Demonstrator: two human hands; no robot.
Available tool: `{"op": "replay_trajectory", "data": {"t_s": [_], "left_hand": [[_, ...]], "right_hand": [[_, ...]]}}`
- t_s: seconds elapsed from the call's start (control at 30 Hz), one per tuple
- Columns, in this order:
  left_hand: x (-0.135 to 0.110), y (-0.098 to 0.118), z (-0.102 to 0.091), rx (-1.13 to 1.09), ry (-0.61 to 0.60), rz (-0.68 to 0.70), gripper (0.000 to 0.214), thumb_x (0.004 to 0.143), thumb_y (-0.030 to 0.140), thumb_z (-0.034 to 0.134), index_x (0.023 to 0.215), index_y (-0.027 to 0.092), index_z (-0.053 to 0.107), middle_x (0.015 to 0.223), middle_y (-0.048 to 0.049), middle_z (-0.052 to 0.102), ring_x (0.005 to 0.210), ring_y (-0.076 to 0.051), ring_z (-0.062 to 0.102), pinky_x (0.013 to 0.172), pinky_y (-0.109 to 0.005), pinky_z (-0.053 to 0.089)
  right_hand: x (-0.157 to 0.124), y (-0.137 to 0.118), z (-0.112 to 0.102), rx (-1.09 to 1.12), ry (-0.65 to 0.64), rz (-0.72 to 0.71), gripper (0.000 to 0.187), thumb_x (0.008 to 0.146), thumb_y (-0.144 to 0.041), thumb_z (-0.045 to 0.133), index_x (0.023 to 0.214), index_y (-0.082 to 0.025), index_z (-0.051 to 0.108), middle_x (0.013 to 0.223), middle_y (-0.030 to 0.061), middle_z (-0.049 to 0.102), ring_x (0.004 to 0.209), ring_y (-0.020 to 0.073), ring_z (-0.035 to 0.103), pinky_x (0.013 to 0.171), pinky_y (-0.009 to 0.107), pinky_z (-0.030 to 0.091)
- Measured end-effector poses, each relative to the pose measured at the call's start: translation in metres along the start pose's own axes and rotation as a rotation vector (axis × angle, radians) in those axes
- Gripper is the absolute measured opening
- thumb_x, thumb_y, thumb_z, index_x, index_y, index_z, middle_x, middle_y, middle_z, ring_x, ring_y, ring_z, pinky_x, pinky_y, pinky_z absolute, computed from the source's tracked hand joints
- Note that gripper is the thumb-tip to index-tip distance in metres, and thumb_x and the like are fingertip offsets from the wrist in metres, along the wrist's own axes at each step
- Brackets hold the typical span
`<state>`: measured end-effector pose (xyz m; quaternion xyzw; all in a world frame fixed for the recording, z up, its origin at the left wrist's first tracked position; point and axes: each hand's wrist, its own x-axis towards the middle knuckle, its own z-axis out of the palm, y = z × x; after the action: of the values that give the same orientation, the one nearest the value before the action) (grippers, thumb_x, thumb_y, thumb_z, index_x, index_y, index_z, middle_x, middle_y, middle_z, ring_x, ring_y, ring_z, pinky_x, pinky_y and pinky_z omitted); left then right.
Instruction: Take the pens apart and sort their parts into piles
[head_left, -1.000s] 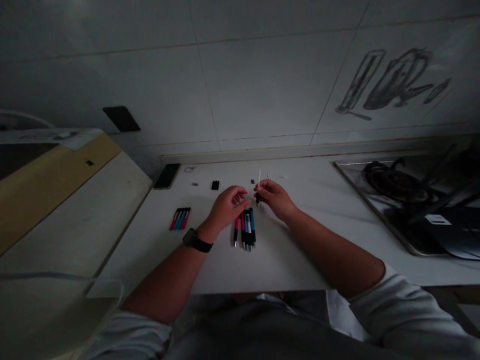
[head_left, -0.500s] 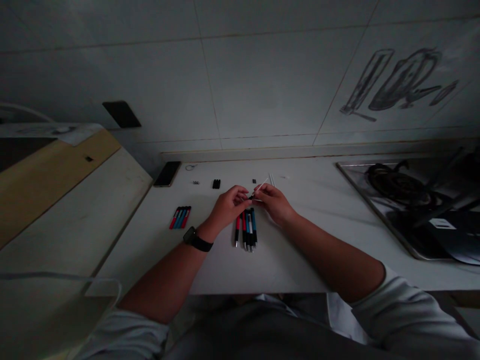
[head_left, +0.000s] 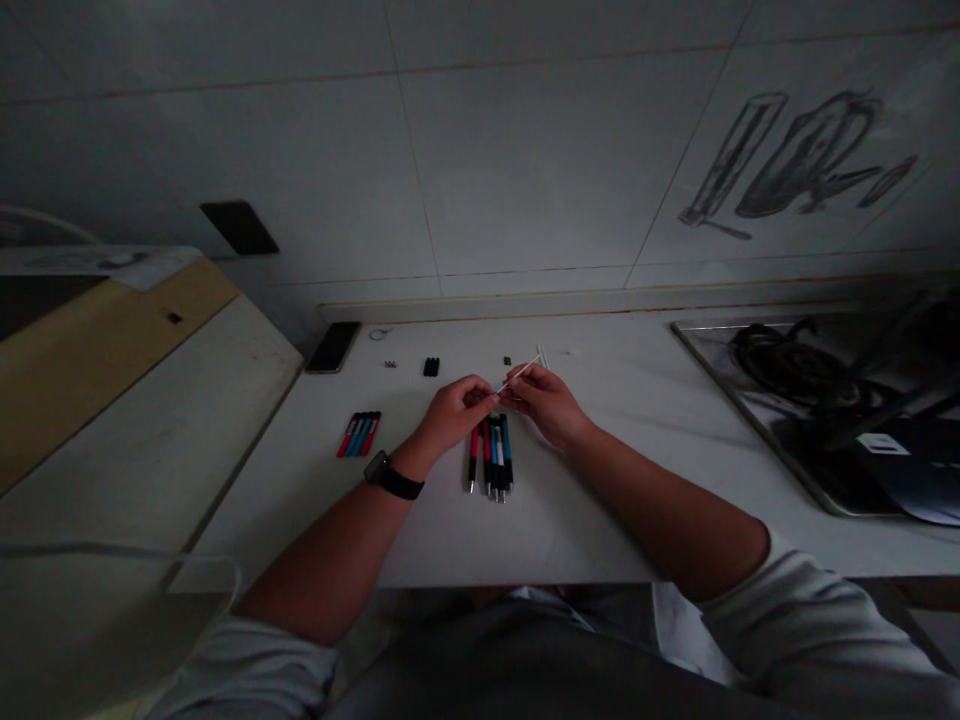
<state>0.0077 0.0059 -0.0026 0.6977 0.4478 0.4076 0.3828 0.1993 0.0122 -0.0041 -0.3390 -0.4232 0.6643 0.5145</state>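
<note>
My left hand point(head_left: 450, 415) and my right hand point(head_left: 544, 400) meet over the white counter point(head_left: 600, 500), fingertips pinched together. Between them is a thin white pen refill point(head_left: 519, 373), slanting up to the right; my right hand's fingers grip it, and my left hand's fingertips pinch its lower end or a small part there. Just below the hands lies a row of several assembled pens point(head_left: 491, 455), red, black and blue. A black watch point(head_left: 392, 478) is on my left wrist.
Several red and blue pen barrels point(head_left: 359, 435) lie to the left. Small black parts point(head_left: 430, 367), more white refills point(head_left: 541, 353) and a dark phone point(head_left: 333, 347) lie near the wall. A gas hob point(head_left: 817, 390) sits at the right, a wooden board point(head_left: 97, 350) at the left.
The white refill has tipped from upright to slanting right, and my hands have closed in until the fingertips touch. The dark piece seen in my right hand earlier no longer shows.
</note>
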Motion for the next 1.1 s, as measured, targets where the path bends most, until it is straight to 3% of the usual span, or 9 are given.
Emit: {"op": "replay_trajectory", "data": {"t_s": [0.17, 0.3, 0.4, 0.5, 0.67, 0.93, 1.1], "left_hand": [[0.0, 0.0, -0.003, -0.002, 0.012, -0.007, 0.015, 0.087, 0.033, 0.067, 0.087, 0.019, 0.065, 0.081, -0.0007, 0.067, 0.076, -0.015, 0.063, 0.074, -0.028, 0.05], [0.001, -0.002, -0.006, -0.003, 0.035, -0.018, 0.016, 0.087, 0.035, 0.068, 0.088, 0.019, 0.065, 0.081, -0.0009, 0.066, 0.077, -0.015, 0.062, 0.074, -0.028, 0.05], [0.001, -0.002, -0.007, 0.009, 0.035, -0.029, 0.018, 0.087, 0.037, 0.067, 0.088, 0.019, 0.065, 0.083, -0.0013, 0.067, 0.078, -0.015, 0.062, 0.075, -0.029, 0.05], [0.001, -0.003, -0.006, 0.018, 0.028, -0.034, 0.019, 0.087, 0.038, 0.067, 0.087, 0.02, 0.064, 0.083, -0.0015, 0.068, 0.078, -0.016, 0.062, 0.075, -0.029, 0.051], [0.002, -0.006, -0.006, 0.009, 0.026, -0.032, 0.019, 0.087, 0.038, 0.068, 0.088, 0.019, 0.065, 0.083, -0.0016, 0.067, 0.077, -0.016, 0.062, 0.074, -0.03, 0.05], [0.003, -0.008, -0.006, 0.023, 0.029, -0.043, 0.019, 0.087, 0.039, 0.067, 0.089, 0.02, 0.065, 0.084, -0.0015, 0.068, 0.079, -0.016, 0.063, 0.076, -0.03, 0.051], [0.002, -0.008, -0.008, 0.016, 0.027, -0.037, 0.017, 0.088, 0.036, 0.068, 0.088, 0.019, 0.066, 0.082, -0.0015, 0.068, 0.077, -0.016, 0.062, 0.076, -0.03, 0.051]], "right_hand": [[0.013, -0.013, -0.018, -0.147, 0.06, -0.148, 0.034, 0.076, -0.049, 0.082, 0.094, -0.025, 0.066, 0.09, -0.0003, 0.067, 0.085, 0.0164, 0.065, 0.088, 0.039, 0.058], [0.032, -0.031, -0.06, -0.612, 0.285, -0.352, 0.027, 0.09, -0.044, 0.063, 0.108, -0.025, 0.066, 0.09, 0.0017, 0.066, 0.077, 0.017, 0.063, 0.08, 0.036, 0.055], [0.04, -0.036, -0.087, -1.062, 0.382, -0.33, 0.03, 0.092, -0.035, 0.058, 0.118, -0.022, 0.067, 0.084, 0.0033, 0.069, 0.078, 0.02, 0.064, 0.079, 0.035, 0.05], [0.044, -0.032, -0.096, -1.31, 0.39, -0.252, 0.032, 0.091, -0.029, 0.062, 0.122, -0.022, 0.066, 0.087, 0.0057, 0.074, 0.08, 0.0218, 0.066, 0.078, 0.033, 0.048], [0.052, -0.022, -0.095, -1.484, 0.393, -0.198, 0.024, 0.093, -0.03, 0.061, 0.114, -0.022, 0.069, 0.096, 0.0097, 0.077, 0.083, 0.0233, 0.068, 0.075, 0.032, 0.048], [0.051, -0.023, -0.107, -1.591, 0.334, -0.216, 0.027, 0.093, -0.024, 0.058, 0.111, -0.021, 0.077, 0.109, 0.0123, 0.076, 0.095, 0.0237, 0.068, 0.085, 0.034, 0.051], [0.049, -0.02, -0.108, -1.639, 0.29, -0.231, 0.026, 0.092, -0.026, 0.06, 0.107, -0.022, 0.081, 0.106, 0.0118, 0.074, 0.092, 0.0219, 0.067, 0.084, 0.031, 0.051]]}}
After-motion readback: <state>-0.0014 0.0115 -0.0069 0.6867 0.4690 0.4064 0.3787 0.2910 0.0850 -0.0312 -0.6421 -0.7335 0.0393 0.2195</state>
